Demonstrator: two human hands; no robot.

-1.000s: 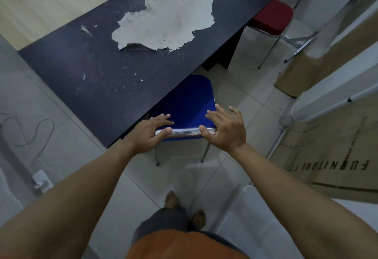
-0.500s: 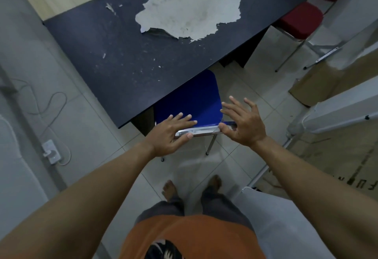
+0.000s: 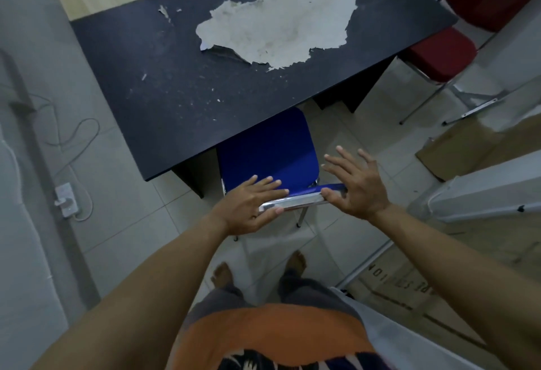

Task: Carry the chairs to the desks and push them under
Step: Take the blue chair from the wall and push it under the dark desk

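A blue chair point(image 3: 269, 150) with a chrome frame stands at the near edge of a black desk point(image 3: 181, 77), its seat partly under the top. My left hand point(image 3: 248, 207) lies flat on the left end of the chair's backrest top, fingers straight, thumb under the chrome rail. My right hand point(image 3: 355, 186) touches the right end of the backrest with the thumb, fingers spread and straight above it. The desk top has a large pale patch where the surface has peeled.
A red chair point(image 3: 442, 53) stands at the desk's right end. Cardboard boxes point(image 3: 468, 147) and a white panel point(image 3: 491, 191) crowd the right side. A power strip with cables point(image 3: 66, 198) lies on the tiled floor at left. My bare feet stand behind the chair.
The chair has slid a little further under the desk. My fingers have straightened and my right hand has lifted, so that mainly its thumb touches the backrest.
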